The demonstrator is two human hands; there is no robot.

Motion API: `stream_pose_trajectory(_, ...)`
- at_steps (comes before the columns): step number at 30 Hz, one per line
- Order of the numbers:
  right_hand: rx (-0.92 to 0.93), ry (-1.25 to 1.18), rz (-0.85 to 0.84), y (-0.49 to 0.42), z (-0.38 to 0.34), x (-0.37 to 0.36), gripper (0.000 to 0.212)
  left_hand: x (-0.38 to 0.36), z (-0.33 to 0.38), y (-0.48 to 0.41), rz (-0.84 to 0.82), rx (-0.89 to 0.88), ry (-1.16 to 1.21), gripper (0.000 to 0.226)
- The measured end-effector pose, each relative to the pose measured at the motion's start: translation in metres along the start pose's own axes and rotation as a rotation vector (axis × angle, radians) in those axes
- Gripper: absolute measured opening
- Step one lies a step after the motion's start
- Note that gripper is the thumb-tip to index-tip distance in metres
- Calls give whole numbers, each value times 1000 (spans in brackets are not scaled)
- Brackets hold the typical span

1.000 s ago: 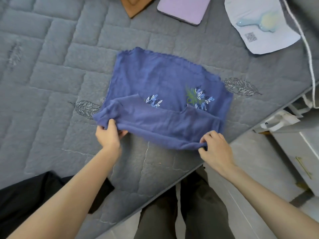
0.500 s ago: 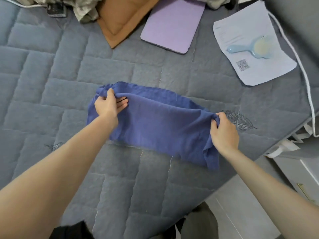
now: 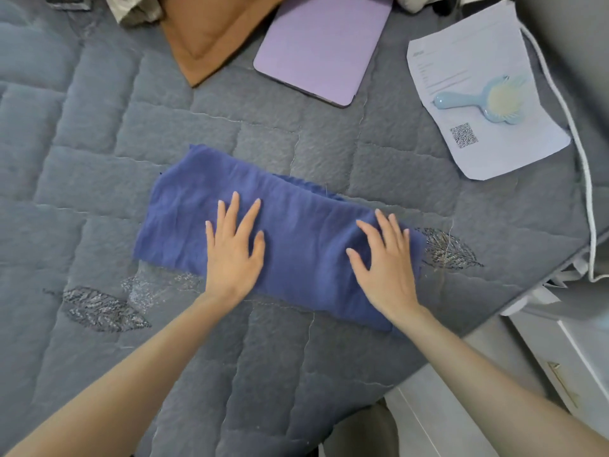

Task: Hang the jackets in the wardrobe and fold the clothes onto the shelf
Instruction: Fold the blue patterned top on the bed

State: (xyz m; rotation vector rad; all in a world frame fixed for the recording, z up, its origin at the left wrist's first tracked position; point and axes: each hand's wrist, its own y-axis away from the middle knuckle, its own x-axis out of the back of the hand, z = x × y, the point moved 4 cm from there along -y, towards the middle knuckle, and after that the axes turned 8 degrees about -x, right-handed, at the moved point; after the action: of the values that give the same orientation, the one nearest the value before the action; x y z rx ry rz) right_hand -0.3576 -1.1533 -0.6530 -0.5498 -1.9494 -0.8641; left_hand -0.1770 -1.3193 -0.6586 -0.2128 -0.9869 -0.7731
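The blue garment lay folded into a long band in the middle of the grey quilt, both the left hand and the right hand pressing it with flat, spread fingers, so more folding and the shelf remained.

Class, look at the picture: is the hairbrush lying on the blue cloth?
No, the hairbrush lies on a white paper, well apart from the blue cloth.
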Motion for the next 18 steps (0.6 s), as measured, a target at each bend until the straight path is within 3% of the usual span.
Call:
stream_pose_trajectory(2, 46, 85, -102, 8, -4, -16, 57, -6, -14, 18, -99, 85, -80, 52)
stream_pose_trajectory(4, -35, 192, -181, 14, 1, -26, 62, -6, -34, 34, -153, 167, -149, 54)
stream_pose_trajectory(8, -134, 241, -167, 18, 6, -25, 61, 2, -53, 59, -121, 159, -228, 58)
stream_pose_trajectory(12, 2, 194, 28, 13, -17, -15, 49, 4, -45, 87, 171, 217, 28, 66)
stream_pose_trajectory(18, 196, 51, -63, -15, -66, -16, 51, -32, -15, 121, 488, 768, 666, 64)
